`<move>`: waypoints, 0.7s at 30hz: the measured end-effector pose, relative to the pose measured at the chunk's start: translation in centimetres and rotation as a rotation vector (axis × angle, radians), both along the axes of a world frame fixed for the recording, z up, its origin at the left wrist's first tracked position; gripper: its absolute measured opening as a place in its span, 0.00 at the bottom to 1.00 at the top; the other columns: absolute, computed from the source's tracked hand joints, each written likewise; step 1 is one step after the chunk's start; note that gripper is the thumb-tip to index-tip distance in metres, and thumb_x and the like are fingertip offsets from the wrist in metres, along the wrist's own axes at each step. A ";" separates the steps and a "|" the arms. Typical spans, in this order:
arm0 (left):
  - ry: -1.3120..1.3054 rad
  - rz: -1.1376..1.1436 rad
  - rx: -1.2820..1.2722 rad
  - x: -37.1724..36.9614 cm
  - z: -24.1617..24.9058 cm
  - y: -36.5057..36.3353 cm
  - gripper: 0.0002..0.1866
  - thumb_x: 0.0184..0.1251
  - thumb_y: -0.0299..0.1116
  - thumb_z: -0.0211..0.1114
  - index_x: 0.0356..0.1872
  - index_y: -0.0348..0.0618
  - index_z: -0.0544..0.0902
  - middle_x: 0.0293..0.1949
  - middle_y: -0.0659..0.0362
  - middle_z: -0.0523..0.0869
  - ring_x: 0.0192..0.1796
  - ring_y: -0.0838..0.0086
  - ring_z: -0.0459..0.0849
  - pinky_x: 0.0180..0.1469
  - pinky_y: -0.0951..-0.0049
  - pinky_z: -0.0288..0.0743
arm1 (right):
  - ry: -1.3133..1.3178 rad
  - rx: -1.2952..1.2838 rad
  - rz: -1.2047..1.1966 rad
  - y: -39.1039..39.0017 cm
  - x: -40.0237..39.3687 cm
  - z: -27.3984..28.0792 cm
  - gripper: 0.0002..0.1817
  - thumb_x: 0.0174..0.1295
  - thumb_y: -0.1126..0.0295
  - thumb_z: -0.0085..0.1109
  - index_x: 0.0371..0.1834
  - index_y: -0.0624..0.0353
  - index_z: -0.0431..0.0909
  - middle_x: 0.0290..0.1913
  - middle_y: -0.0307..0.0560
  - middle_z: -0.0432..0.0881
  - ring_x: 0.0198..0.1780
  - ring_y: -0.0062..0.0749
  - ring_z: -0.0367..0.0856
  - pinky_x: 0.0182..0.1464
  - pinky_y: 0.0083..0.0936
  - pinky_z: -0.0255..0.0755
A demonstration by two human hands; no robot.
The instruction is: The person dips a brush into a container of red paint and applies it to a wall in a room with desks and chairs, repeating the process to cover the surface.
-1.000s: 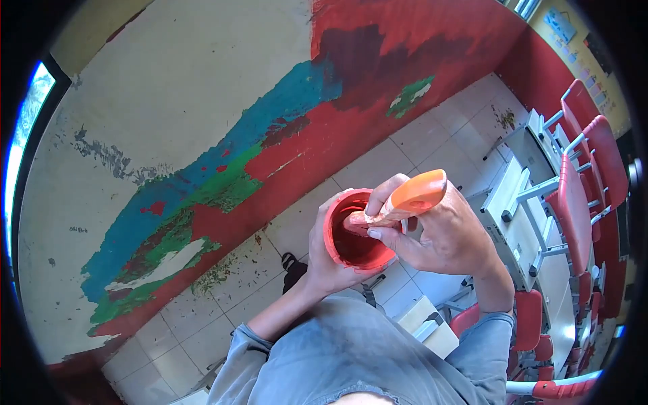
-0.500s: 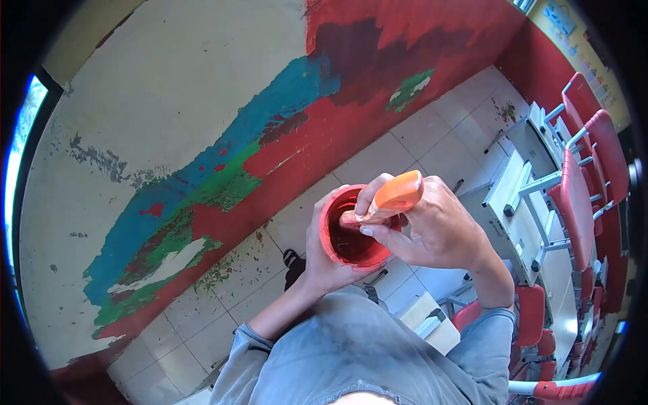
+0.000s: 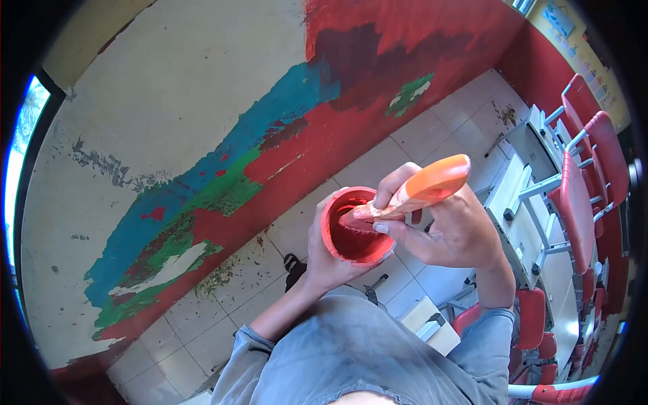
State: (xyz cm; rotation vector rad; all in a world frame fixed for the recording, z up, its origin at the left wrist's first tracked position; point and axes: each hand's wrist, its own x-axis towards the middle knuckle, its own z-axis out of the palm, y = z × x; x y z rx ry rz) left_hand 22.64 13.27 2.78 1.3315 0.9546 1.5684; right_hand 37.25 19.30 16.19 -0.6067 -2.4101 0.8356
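Observation:
My left hand (image 3: 322, 253) is wrapped around a red paint cup (image 3: 327, 233) and holds it in front of my body, its mouth facing up toward me. Red paint coats the inside of the cup. Fingers and thumb of my right hand (image 3: 445, 226) grip a paintbrush (image 3: 432, 183) with an orange handle. The handle slants up to the right, while the bristle end reaches into the cup. Part of the bristles is hidden inside it.
Ahead stands a wall (image 3: 189, 88) with red, teal and green patches and bare off-white areas. Paint flakes (image 3: 226, 273) lie on the tiled floor (image 3: 182, 368) along its foot. Desks (image 3: 516, 182) with red chairs (image 3: 579, 209) stacked on them fill the right side.
My right hand has shifted right, and the paintbrush handle now leans further over to the right. The cup's mouth has tipped slightly, showing more red paint inside.

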 end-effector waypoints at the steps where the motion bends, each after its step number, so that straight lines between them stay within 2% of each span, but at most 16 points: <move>1: 0.010 0.005 -0.015 0.0 -0.2 0.1 0.48 0.32 0.33 0.78 0.58 0.40 0.58 0.53 0.54 0.70 0.55 0.70 0.72 0.57 0.66 0.67 | 0.018 -0.002 0.000 0.1 0.1 0.2 0.11 0.45 0.81 0.63 0.33 0.58 0.76 0.35 0.38 0.76 0.28 0.21 0.76 0.26 0.15 0.69; 7: 0.061 0.004 -0.016 0.2 -0.7 1.1 0.49 0.32 0.35 0.79 0.58 0.40 0.59 0.54 0.54 0.69 0.56 0.70 0.71 0.57 0.66 0.67 | 0.161 -0.071 -0.046 0.2 0.3 0.9 0.11 0.45 0.81 0.64 0.33 0.58 0.79 0.36 0.38 0.74 0.30 0.19 0.75 0.27 0.14 0.70; 10: 0.069 0.126 0.072 0.6 -0.5 1.3 0.43 0.32 0.38 0.79 0.54 0.41 0.67 0.51 0.55 0.73 0.52 0.67 0.74 0.54 0.68 0.69 | 0.109 -0.044 -0.064 0.4 0.6 1.5 0.11 0.44 0.80 0.65 0.32 0.59 0.78 0.36 0.38 0.73 0.31 0.19 0.75 0.27 0.14 0.70; 15: 0.107 0.131 0.071 0.7 -0.5 1.0 0.44 0.32 0.39 0.79 0.55 0.39 0.65 0.53 0.54 0.71 0.53 0.68 0.73 0.54 0.68 0.69 | 0.151 0.013 -0.076 0.4 0.5 2.8 0.10 0.45 0.79 0.64 0.32 0.60 0.76 0.37 0.39 0.72 0.33 0.21 0.76 0.30 0.15 0.70; 18: 0.120 0.138 0.053 0.6 -0.3 0.8 0.45 0.33 0.39 0.79 0.56 0.39 0.64 0.53 0.54 0.71 0.54 0.69 0.73 0.54 0.68 0.69 | 0.284 0.118 -0.047 0.4 0.4 2.7 0.10 0.46 0.80 0.62 0.32 0.60 0.77 0.35 0.39 0.76 0.28 0.19 0.77 0.23 0.13 0.68; 21: 0.128 0.135 0.039 0.4 -0.2 0.7 0.45 0.33 0.39 0.79 0.56 0.39 0.64 0.53 0.54 0.71 0.54 0.69 0.73 0.54 0.68 0.69 | 0.369 0.118 -0.067 0.2 0.6 2.6 0.10 0.46 0.80 0.63 0.33 0.60 0.77 0.37 0.39 0.75 0.29 0.19 0.76 0.24 0.12 0.69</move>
